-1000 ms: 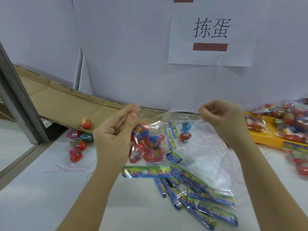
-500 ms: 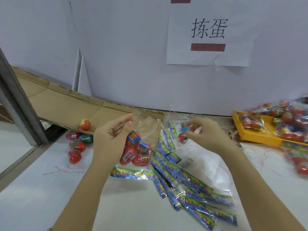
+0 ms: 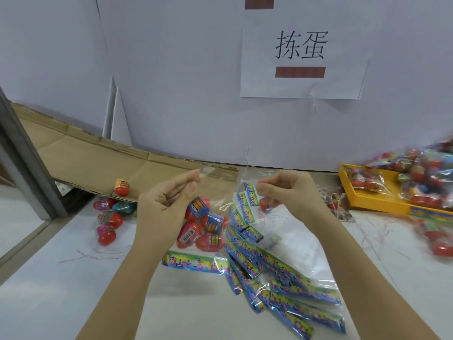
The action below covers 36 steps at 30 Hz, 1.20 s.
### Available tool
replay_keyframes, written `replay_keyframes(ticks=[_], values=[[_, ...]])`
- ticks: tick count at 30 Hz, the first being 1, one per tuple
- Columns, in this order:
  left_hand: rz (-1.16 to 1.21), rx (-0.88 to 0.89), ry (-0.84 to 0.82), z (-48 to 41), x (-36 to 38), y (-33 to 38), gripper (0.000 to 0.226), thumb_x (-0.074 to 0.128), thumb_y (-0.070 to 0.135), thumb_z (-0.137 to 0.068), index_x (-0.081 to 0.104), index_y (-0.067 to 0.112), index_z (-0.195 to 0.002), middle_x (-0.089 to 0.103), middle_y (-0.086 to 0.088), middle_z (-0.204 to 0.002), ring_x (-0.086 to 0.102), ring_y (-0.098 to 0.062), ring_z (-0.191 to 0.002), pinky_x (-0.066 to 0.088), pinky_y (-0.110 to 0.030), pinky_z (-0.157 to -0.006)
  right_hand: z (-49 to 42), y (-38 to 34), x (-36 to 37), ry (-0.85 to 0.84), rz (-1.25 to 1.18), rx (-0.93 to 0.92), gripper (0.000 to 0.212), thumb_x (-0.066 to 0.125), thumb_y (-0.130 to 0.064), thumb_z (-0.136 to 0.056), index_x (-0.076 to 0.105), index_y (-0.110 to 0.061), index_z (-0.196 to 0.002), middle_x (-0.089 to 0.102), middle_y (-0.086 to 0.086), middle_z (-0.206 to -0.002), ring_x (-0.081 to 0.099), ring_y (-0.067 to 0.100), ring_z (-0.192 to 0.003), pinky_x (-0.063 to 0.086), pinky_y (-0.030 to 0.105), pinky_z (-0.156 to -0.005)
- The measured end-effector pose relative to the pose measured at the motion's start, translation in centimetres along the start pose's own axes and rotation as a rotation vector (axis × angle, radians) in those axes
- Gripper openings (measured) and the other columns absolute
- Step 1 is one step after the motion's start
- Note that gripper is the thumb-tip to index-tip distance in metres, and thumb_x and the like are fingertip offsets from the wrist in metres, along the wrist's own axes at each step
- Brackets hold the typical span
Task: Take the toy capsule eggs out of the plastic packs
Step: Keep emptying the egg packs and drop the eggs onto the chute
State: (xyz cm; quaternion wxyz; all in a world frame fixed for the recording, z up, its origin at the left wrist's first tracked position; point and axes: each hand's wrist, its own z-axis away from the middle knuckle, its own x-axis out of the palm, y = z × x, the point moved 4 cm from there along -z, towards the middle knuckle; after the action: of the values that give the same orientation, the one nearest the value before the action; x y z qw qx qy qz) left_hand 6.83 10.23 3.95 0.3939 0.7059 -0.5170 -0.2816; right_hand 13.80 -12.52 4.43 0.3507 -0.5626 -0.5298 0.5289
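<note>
A paper sign (image 3: 304,60) hangs above flattened cardboard (image 3: 98,163).

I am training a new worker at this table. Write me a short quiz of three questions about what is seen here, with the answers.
1. True or false: the pack that the left hand holds has eggs inside.
2. Most loose eggs lie: A) by the cardboard, on the left; B) in a bowl; C) on the wall sign.
3. Fill the blank: the full packs wait in a ___ tray.
Key: 1 true; 2 A; 3 yellow.
</note>
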Motion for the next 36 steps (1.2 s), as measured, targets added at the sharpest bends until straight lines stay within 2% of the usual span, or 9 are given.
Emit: replay_keyframes(ticks=[6, 9, 13, 19, 25, 30, 32, 34, 36], values=[[0.045, -0.028, 0.126, -0.6, -1.7, -0.6, 0.025, 0.064, 0.006, -0.089, 0.07, 0.025, -0.104, 0.075, 0.014, -0.099, 0.07, -0.005, -0.098, 0.056, -0.017, -0.079, -0.3, 0.9, -1.4, 0.072, 0.114, 0.031, 0.005, 0.076, -0.008, -0.08, 0.072, -0.011, -0.08, 0.072, -0.004, -0.07, 0.065, 0.006, -0.058, 0.046, 0.012, -0.051], [0.069, -0.037, 0.201, -1.1, -3.0, -1.1, 0.023, 0.065, 0.01, -0.09, 0.071, 0.026, -0.105, 0.076, 0.01, -0.099, 0.07, -0.009, -0.101, 0.057, -0.021, -0.083, 0.0, 1.3, -1.0, -0.172, 0.739, 0.104, 0.044, 0.081, -0.023, -0.074, 0.068, -0.024, -0.116, 0.067, -0.013, -0.109, 0.063, 0.002, -0.08, 0.043, 0.01, -0.055], [0.05, -0.05, 0.209, -1.1, -2.9, -1.5, 0.024, 0.066, 0.01, -0.09, 0.071, 0.028, -0.105, 0.075, 0.011, -0.1, 0.07, -0.009, -0.102, 0.057, -0.019, -0.081, 0.7, 1.6, -0.7, -0.451, 1.146, 0.259, 0.094, 0.081, -0.053, -0.066, 0.037, -0.029, -0.145, 0.043, -0.003, -0.147, 0.047, 0.022, -0.127, 0.043, 0.04, -0.102], [0.01, -0.052, 0.17, -0.7, -1.9, -1.0, 0.026, 0.065, 0.009, -0.089, 0.07, 0.031, -0.103, 0.075, 0.015, -0.099, 0.07, -0.005, -0.098, 0.056, -0.015, -0.076, 0.0, -0.8, -2.0, -0.162, 1.001, 0.068, 0.032, 0.042, -0.024, -0.102, 0.061, -0.024, -0.128, 0.059, 0.007, -0.133, 0.058, 0.028, -0.111, 0.046, 0.039, -0.093], [0.017, -0.075, 0.16, -0.5, -1.6, -0.7, 0.027, 0.065, 0.01, -0.089, 0.069, 0.033, -0.1, 0.075, 0.016, -0.098, 0.07, -0.005, -0.098, 0.058, -0.018, -0.075, -0.1, -0.2, -2.8, 0.155, 1.243, -0.057, 0.019, 0.064, -0.031, -0.091, 0.069, -0.038, -0.108, 0.049, -0.004, -0.116, 0.034, 0.021, -0.12, 0.022, 0.038, -0.095], [0.0, -0.044, 0.137, -0.3, -1.2, -0.2, 0.027, 0.064, 0.007, -0.089, 0.068, 0.029, -0.102, 0.074, 0.017, -0.097, 0.069, -0.002, -0.097, 0.056, -0.016, -0.077, 0.6, 0.4, -4.4, -0.284, 1.191, 0.248, 0.057, 0.064, -0.064, -0.077, 0.053, -0.045, -0.13, 0.051, -0.011, -0.139, 0.049, 0.014, -0.124, 0.039, 0.033, -0.102], [-0.003, -0.036, 0.134, -0.3, -1.1, -0.1, 0.027, 0.064, 0.006, -0.089, 0.068, 0.029, -0.102, 0.073, 0.018, -0.099, 0.069, -0.001, -0.097, 0.056, -0.016, -0.077, 1.7, -1.4, -5.4, -0.423, 0.655, 0.249, 0.066, 0.069, -0.076, -0.061, 0.049, -0.063, -0.122, 0.048, -0.025, -0.139, 0.052, 0.005, -0.118, 0.05, 0.03, -0.094], [0.002, -0.029, 0.135, -0.3, -1.1, 0.0, 0.027, 0.064, 0.006, -0.089, 0.068, 0.029, -0.101, 0.073, 0.019, -0.099, 0.069, -0.001, -0.097, 0.056, -0.015, -0.077, 1.9, -1.9, -7.2, -0.293, 0.158, 0.281, 0.065, 0.069, -0.075, -0.06, 0.053, -0.06, -0.122, 0.053, -0.026, -0.135, 0.054, 0.011, -0.119, 0.048, 0.044, -0.095], [-0.007, -0.02, 0.134, -0.3, -1.0, 0.2, 0.027, 0.064, 0.006, -0.089, 0.068, 0.029, -0.102, 0.072, 0.021, -0.099, 0.069, 0.0, -0.096, 0.055, -0.013, -0.075, 2.3, -1.0, -10.0, -0.034, 0.491, 0.275, 0.063, 0.056, -0.07, -0.075, 0.06, -0.03, -0.124, 0.06, -0.006, -0.129, 0.057, 0.022, -0.11, 0.045, 0.041, -0.092]])
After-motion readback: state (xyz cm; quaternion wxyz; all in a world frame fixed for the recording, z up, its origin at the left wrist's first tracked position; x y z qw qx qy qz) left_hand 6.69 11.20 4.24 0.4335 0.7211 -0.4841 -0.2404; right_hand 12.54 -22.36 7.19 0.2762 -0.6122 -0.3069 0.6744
